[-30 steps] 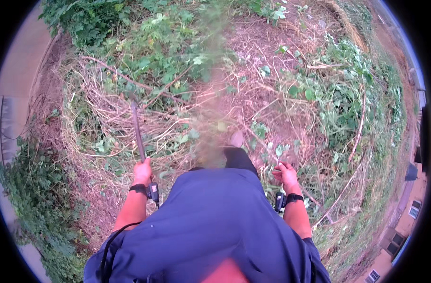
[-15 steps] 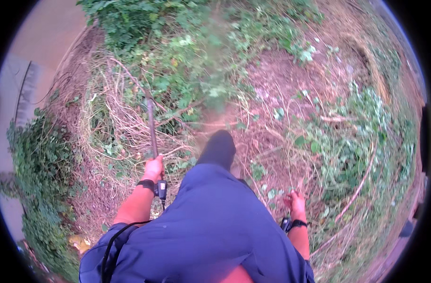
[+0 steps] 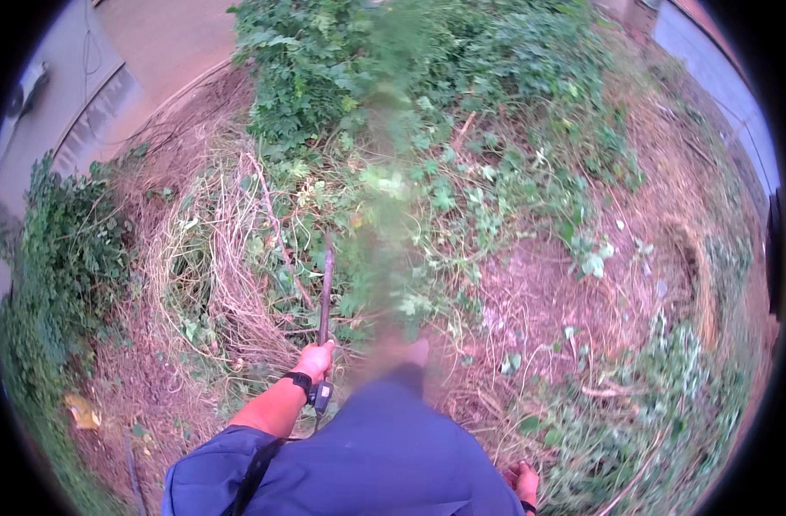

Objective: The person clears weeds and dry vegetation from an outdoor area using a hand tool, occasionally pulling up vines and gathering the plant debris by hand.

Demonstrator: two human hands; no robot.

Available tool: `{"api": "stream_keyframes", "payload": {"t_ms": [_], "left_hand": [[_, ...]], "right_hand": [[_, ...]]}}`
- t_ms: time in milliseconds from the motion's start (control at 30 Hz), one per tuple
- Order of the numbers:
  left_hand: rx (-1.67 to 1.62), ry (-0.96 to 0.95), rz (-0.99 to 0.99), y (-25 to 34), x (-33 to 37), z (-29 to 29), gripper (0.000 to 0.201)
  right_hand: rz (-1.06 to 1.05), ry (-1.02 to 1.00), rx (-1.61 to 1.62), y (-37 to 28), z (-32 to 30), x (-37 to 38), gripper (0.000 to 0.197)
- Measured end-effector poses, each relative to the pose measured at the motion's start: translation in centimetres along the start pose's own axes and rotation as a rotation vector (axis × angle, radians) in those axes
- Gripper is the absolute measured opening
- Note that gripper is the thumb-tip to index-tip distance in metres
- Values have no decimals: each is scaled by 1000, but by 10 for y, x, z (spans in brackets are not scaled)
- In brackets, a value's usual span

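Note:
My left hand [image 3: 314, 359] is closed around the near end of a brownish wooden stick [image 3: 326, 297], which points away from me over the vines. Its far end lies among leaves, so I cannot make out whether it carries a blade. A black wristband with a small dark device [image 3: 321, 396] sits on that wrist. Down at the lower right, my right hand [image 3: 521, 478] hangs beside my clothing with fingers loosely bent and nothing visible in them. Cut vines and leaves [image 3: 599, 430] lie on the ground nearest to it.
Dense green vines [image 3: 307, 77] stand ahead, with more bushes [image 3: 66, 249] at left. Dry tangled stems [image 3: 230, 249] lie left of the stick. Bare reddish soil [image 3: 539, 292] shows right of centre. A pale wall [image 3: 703, 60] rises far right; a paved strip [image 3: 165, 43] runs far left.
My view has shifted forward, so the vines ahead show more. The stick has swung rightward in view, still in my left hand. My right hand has dropped toward the lower edge.

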State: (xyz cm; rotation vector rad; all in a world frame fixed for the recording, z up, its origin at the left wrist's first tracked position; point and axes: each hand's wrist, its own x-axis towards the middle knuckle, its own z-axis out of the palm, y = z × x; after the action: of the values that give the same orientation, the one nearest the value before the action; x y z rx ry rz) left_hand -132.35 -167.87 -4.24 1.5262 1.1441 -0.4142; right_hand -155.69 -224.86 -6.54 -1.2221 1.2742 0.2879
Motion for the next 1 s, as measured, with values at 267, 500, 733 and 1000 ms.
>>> {"api": "stream_keyframes", "payload": {"t_ms": [267,500,733,1000], "left_hand": [[-53,-1,-45,88,44,14,29],[-124,81,-55,108,66,40,31],[-241,145,-181,122,67,91,32],[-367,249,-258,183,53,180,32]], "right_hand": [[-296,-243,-146,-222,176,53,32],[-241,-337,-174,-323,226,86,30],[-71,-234,-236,-383,221,157,25],[-130,-389,-344,-502,248,264,27]]}}
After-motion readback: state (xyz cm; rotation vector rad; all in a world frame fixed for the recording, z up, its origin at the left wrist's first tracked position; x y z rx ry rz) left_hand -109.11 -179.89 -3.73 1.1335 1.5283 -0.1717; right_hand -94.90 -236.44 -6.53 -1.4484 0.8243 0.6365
